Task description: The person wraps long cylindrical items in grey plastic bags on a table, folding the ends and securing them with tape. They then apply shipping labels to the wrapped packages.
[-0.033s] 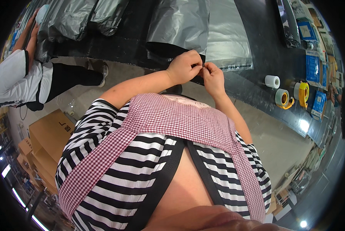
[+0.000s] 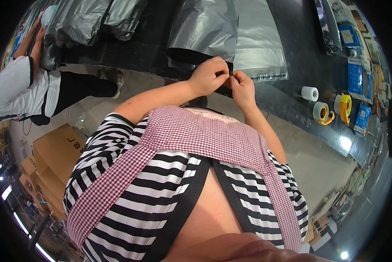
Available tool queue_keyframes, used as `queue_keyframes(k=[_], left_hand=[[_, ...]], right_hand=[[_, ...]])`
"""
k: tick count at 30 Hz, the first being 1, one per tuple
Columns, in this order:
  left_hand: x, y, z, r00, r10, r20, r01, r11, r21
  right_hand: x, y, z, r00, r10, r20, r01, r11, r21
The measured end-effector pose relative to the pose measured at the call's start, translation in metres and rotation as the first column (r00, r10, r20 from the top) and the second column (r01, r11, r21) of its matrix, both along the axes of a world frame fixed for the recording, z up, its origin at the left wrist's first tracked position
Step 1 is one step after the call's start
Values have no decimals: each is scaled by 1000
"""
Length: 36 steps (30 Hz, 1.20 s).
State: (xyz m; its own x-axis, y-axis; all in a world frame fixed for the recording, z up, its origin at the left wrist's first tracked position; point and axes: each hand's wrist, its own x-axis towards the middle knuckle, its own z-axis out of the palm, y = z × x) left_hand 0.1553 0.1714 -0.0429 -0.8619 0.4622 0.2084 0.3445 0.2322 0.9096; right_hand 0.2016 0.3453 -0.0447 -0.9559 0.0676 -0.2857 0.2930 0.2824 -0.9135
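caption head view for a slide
Left hand and right hand meet at the edge of a grey plastic bag on a black table

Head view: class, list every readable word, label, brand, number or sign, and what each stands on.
Brown cardboard box: one large dark character with smaller marks; print not copied here.
Apron: marks on its pale part, too blurred to read.
Blue boxes: print too small to read.
Pale grey bag: edge marks, too small.

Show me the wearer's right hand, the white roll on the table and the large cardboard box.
Right hand (image 2: 243,90): head view, back of the hand.
White roll (image 2: 308,93): head view, its white side.
Large cardboard box (image 2: 57,150): head view, a brown panel.
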Motion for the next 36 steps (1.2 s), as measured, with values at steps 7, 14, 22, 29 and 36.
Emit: queue_keyframes(k=[7, 14, 22, 29, 36], left_hand=[[58, -169, 15, 619, -343, 706, -26, 890, 454], [109, -343, -30, 944, 27, 328, 291, 393, -872], [-94, -154, 28, 380, -547, -746, -90, 781, -618], [-136, -129, 37, 527, -651, -547, 194, 718, -668], [-162, -115, 72, 907, -390, 160, 419, 876, -239]], right_hand=[[2, 9, -5, 976, 13, 219, 70, 926, -370], [-33, 56, 25, 923, 284, -259, -135, 871, 473], [-115, 31, 47, 43, 944, -326, -140, 329, 934], [-140, 17, 43, 200, 890, -409, -426, 455, 782], [-150, 16, 10, 870, 317, -377, -417, 881, -222]])
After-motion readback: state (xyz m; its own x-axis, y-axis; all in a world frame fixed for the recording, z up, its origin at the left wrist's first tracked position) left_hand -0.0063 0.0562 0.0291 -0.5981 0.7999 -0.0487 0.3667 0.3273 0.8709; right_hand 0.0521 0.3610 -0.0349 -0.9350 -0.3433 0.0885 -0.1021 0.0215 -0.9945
